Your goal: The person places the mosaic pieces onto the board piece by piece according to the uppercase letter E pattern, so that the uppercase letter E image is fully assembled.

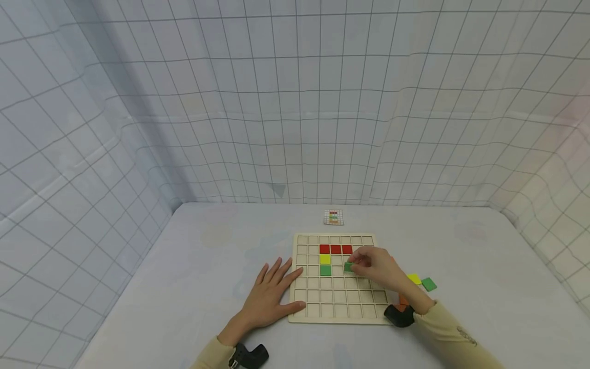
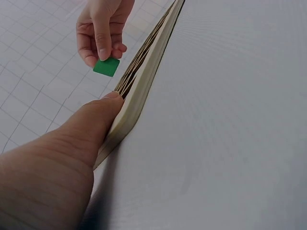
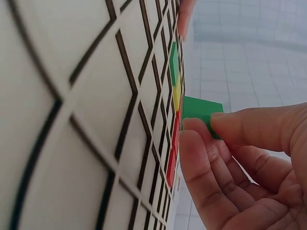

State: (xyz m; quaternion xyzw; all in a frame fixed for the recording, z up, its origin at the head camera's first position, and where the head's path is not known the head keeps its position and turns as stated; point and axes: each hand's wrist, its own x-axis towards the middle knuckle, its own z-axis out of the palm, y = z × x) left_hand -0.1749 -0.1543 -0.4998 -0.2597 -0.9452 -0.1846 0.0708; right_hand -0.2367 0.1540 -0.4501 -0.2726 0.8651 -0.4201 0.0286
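A pale wooden grid board (image 1: 313, 297) lies on the table. Three red tiles (image 1: 335, 249) form a row in its cells, with a yellow tile (image 1: 324, 259) and a green tile (image 1: 325, 270) below the leftmost red one. My right hand (image 1: 379, 266) pinches another green tile (image 3: 201, 111) between thumb and fingers, over the board right of the placed green one. In the left wrist view that held tile (image 2: 106, 67) is tilted and apart from the board. My left hand (image 1: 267, 302) rests with spread fingers at the board's left side, thumb and a fingertip on its edge.
Behind the board lies a small card (image 1: 334, 217) printed with a coloured grid pattern. Right of the board, partly hidden by the right forearm, are loose tiles: a yellow one (image 1: 414, 279), a green one (image 1: 429, 284) and orange ones (image 1: 403, 302). Grid-patterned curtains (image 1: 295, 128) surround the table.
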